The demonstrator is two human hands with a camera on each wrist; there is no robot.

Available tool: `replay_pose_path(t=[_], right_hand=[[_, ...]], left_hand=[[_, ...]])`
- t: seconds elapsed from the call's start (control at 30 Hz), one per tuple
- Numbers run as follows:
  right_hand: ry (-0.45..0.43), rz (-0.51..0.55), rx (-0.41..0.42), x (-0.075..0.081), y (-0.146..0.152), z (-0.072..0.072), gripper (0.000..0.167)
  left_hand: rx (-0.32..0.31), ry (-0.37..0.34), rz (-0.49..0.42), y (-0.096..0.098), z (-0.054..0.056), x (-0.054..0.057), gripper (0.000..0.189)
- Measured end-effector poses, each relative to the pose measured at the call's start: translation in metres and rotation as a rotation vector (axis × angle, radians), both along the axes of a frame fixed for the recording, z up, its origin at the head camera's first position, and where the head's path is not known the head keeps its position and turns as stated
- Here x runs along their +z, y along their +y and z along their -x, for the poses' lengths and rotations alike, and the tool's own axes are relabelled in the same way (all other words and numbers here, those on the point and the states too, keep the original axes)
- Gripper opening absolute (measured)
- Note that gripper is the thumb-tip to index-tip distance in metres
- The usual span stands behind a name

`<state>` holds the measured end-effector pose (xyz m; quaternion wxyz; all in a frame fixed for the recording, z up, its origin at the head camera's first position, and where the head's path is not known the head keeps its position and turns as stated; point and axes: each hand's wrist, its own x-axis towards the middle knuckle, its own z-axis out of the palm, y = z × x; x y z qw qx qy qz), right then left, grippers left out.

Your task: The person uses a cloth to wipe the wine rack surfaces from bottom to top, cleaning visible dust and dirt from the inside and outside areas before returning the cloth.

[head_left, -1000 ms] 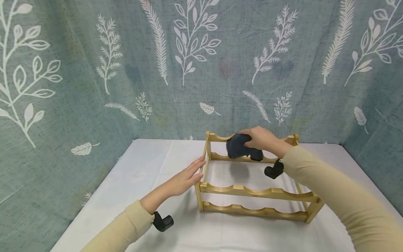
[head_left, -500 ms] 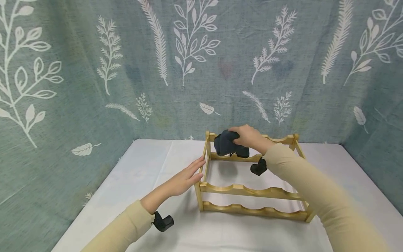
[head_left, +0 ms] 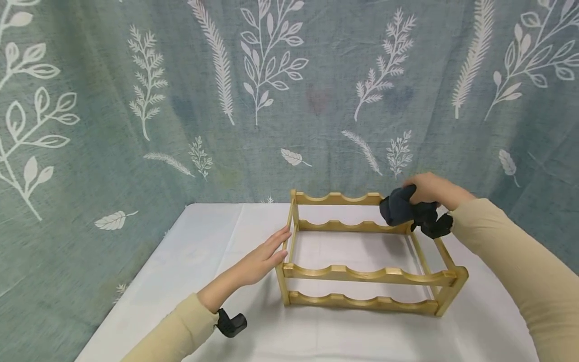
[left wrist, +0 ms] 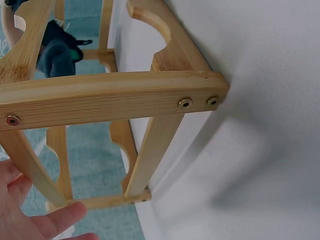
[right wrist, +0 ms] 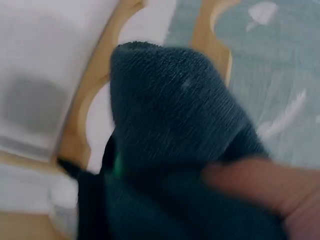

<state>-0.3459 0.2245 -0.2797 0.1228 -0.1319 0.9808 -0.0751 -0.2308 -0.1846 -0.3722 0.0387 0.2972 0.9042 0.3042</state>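
Note:
A gold-toned wooden rack [head_left: 346,273] with scalloped rails, like a wine rack, stands on the white-covered table. My right hand [head_left: 429,189] grips a bunched dark blue cloth [head_left: 397,206] at the rack's back right corner. Seen from the right wrist, the fuzzy cloth [right wrist: 172,100] fills the middle, with one finger [right wrist: 265,182] pressed along it. Whether it touches the back rail is hard to tell. My left hand [head_left: 258,262] rests with extended fingers against the rack's left side. The left wrist view has that hand [left wrist: 30,215] beside the slatted end frame [left wrist: 110,100].
The white tablecloth [head_left: 217,236] spreads around the rack. Behind and at the sides hangs a green-blue curtain [head_left: 325,120] with white leaf prints. Black wrist cameras sit on the left wrist [head_left: 231,324] and the right wrist [head_left: 439,226].
My right hand first went left along the back rail with the cloth, then swung right to the back right corner. The left hand stays on the rack. The head view has shifted slightly.

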Motion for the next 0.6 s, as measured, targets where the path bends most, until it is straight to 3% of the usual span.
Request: replay_pose_path(t=[0.13,0.3,0.47,0.6], right_hand=[[-0.045,0.12,-0.005,-0.006,0.012,0.001,0.055],[-0.037,0.2,0.02,0.001,0.018,-0.003,0.059],[0.078,0.261,-0.016,0.02,0.032,-0.015,0.06],[0.225,0.256,-0.104,0.031,0.052,-0.022,0.061]], left_hand=[[0.01,0.0,-0.007,-0.001,-0.002,-0.003,0.055],[0.014,-0.024,0.001,-0.001,0.0,-0.005,0.056],[0.017,-0.023,-0.001,-0.001,0.0,-0.004,0.056],[0.013,-0.027,-0.002,-0.001,0.0,-0.003,0.057]])
